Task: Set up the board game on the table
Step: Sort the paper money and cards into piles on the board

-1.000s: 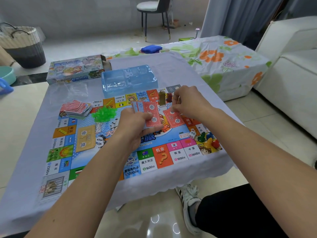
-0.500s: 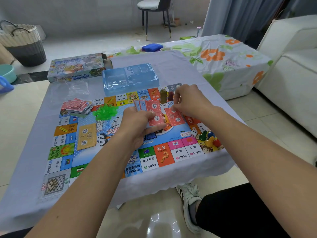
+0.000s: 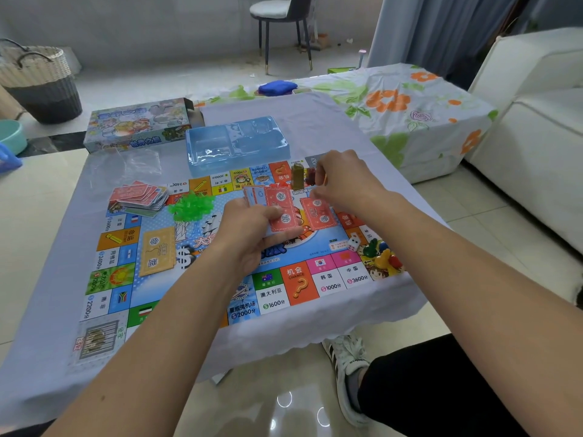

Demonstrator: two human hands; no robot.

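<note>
Left hand [image 3: 249, 234] fingers clamped on red cards [image 3: 279, 212] over board [image 3: 220, 269], right hand [image 3: 344, 181] at 1 o'clock, fingers curled, hold indeterminate, second red card [image 3: 317, 212] flat beneath.

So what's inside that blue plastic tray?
The blue plastic tray looks empty: only its moulded compartments show, no pieces. Its see-through walls glare, so something small or clear could be missed.

Soft, even daylight throughout, moderately bright, cool in tone. Faint shadows only, under the hands on the board [image 3: 202, 266]. Small white glare spots on the glossy floor tiles [image 3: 284, 402] near the bottom edge. Shiny highlights on the blue plastic tray [image 3: 236, 143]. Wide-angle bending at the edges, stretching the forearms. Slightly soft detail overall, softer in the far background.
</note>
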